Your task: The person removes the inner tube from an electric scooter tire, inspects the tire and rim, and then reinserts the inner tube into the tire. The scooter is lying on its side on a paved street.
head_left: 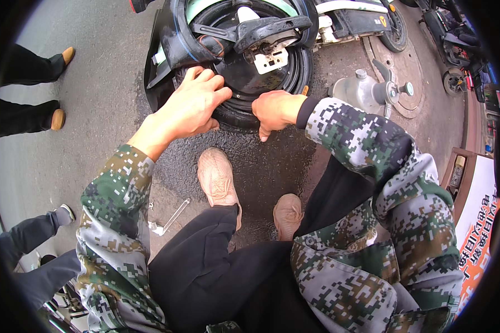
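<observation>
In front of me a black scooter tyre [236, 118] surrounds a dark wheel [255, 77]. My left hand [197, 102] is closed on the tyre's near left edge, fingers curled over it and thumb pointing down. To its right, my right hand [276, 112] grips the near edge with curled fingers, its thumb down on the outer side. Both hands hide the rubber beneath them. A black rubber band with a blue line [180, 30] loops over the upper left of the wheel. A black bracket with a pale metal plate [272, 60] sits across the wheel's upper part.
A grey translucent pump bottle [358, 91] stands right of the wheel. A thin pale rod-shaped thing [173, 218] lies by my left shoe [218, 180]. Other people's legs [30, 119] are at the left. Another scooter [355, 19] is behind, and a printed board [478, 216] at the right.
</observation>
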### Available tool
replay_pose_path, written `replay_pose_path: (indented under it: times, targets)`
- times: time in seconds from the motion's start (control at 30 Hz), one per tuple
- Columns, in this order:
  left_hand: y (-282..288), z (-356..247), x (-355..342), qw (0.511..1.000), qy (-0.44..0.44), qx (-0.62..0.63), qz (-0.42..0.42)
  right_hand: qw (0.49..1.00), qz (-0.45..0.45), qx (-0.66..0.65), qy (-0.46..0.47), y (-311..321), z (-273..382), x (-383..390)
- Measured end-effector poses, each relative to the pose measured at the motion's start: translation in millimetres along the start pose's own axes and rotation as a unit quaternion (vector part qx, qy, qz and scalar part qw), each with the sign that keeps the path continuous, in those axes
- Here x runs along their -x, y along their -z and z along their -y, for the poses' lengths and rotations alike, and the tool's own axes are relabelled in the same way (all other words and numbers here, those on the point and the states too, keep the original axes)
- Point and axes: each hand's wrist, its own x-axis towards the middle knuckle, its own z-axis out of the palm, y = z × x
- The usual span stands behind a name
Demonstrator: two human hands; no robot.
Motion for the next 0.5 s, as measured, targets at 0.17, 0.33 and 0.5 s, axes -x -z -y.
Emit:
replay_pose_path:
  times: [0.17,0.33,0.5]
  targets:
    - [-2,-2,-1,1.000,-0.009,0.008,0.001,1.000,-0.019,0.004,0.002,-1,-2,4]
    - [23,5,-9,0.997,-0.007,0.000,0.075,0.998,-0.034,-0.034,0.038,2,6,4]
    - [31,17,-13,0.994,0.002,-0.025,0.103,0.992,-0.041,-0.115,-0.004,1,19,-5]
